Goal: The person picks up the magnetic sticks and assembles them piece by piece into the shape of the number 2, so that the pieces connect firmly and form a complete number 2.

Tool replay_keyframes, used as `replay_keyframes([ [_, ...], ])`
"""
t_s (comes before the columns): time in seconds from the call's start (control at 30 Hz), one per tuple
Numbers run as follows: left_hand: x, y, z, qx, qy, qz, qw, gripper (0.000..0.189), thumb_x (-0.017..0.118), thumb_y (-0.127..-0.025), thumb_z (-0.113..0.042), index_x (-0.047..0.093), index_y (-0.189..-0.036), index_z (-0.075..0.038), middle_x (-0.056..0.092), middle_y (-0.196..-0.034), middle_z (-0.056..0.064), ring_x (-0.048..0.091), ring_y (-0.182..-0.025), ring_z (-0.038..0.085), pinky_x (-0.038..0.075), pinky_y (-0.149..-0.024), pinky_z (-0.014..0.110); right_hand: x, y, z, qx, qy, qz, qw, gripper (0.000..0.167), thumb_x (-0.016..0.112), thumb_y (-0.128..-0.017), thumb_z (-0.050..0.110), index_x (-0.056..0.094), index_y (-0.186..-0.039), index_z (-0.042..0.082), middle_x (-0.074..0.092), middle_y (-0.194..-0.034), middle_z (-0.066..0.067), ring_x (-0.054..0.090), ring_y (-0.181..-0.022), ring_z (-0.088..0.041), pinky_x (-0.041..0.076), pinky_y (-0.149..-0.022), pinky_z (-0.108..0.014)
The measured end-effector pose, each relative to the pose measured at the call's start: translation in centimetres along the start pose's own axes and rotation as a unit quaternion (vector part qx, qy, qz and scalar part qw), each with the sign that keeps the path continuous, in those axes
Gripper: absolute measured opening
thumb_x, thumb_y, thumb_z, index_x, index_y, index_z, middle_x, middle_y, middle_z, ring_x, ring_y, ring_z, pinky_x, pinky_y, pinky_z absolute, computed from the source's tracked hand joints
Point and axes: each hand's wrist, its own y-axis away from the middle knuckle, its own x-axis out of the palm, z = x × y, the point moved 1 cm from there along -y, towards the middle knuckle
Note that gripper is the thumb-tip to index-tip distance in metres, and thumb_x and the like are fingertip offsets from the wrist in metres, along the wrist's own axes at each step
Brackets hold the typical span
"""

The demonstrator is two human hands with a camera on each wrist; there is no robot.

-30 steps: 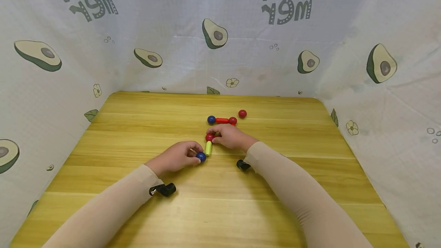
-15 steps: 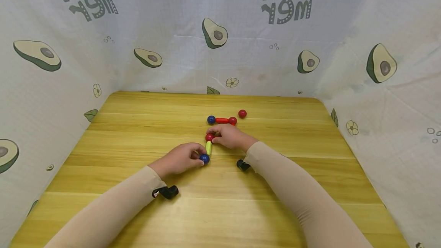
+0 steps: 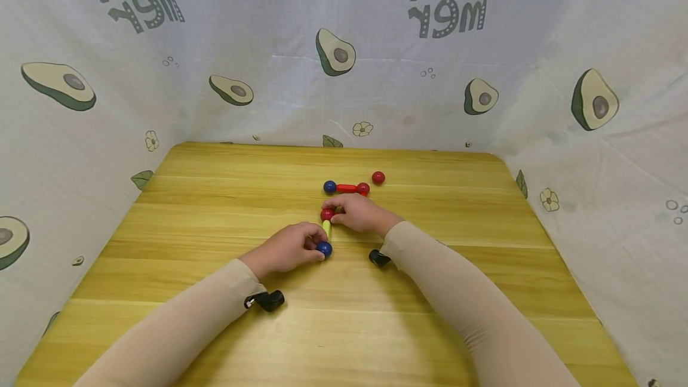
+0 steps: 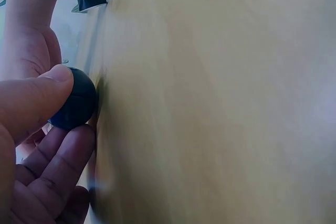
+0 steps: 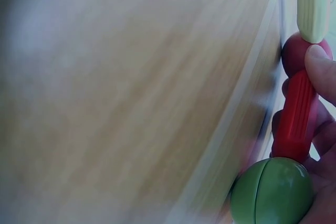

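My left hand (image 3: 290, 248) pinches a dark blue ball (image 3: 323, 249) between thumb and fingers, low over the table. In the left wrist view, the thumb lies on one side of that ball (image 4: 79, 103) and fingertips on the other. A yellow ribbed rod (image 3: 326, 230) runs from the blue ball up to a red ball (image 3: 326, 215). My right hand (image 3: 364, 214) grips this red ball, thumb pressed on it. From the red ball a red ribbed rod (image 5: 295, 119) leads to a green ball (image 5: 272, 192) under the palm, hidden in the head view.
Behind the right hand, a blue ball (image 3: 329, 187), a red rod (image 3: 346, 188) and a red ball (image 3: 363, 188) form a joined piece; part of another red rod shows below it. A loose red ball (image 3: 378, 177) lies farther right. Printed cloth (image 3: 285, 106) hangs behind the wooden table (image 3: 344, 339).
The left hand has moved a little right and slightly nearer with the blue ball, bringing it to the near end of the yellow rod. The right hand stays put.
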Motion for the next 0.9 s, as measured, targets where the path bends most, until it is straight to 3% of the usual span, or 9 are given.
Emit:
replay_keyframes([
  [0.6, 0.1, -0.3, -0.1, -0.005, -0.004, 0.0, 1.0, 0.022, 0.082, -0.094, -0.021, 0.07, -0.111, -0.018, 0.07, -0.099, -0.005, 0.064, -0.09, 0.008, 0.056, -0.09, 0.033, -0.3, 0.0, -0.2, -0.014, -0.004, -0.014, 0.9998, 0.039, 0.073, -0.1, 0.017, 0.069, -0.139, 0.016, 0.072, -0.135, 0.0, 0.066, -0.118, -0.017, 0.053, -0.109, -0.038],
  [0.9, 0.1, -0.2, -0.4, -0.012, -0.007, 0.0, 0.9999, 0.02, 0.082, -0.094, -0.021, 0.07, -0.111, -0.019, 0.069, -0.099, -0.005, 0.063, -0.091, 0.01, 0.055, -0.091, 0.034, -2.2, 1.4, -1.2, -0.01, 0.001, -0.062, 0.998, 0.04, 0.073, -0.101, 0.019, 0.069, -0.14, 0.011, 0.067, -0.143, -0.008, 0.059, -0.136, -0.031, 0.046, -0.117, -0.049],
])
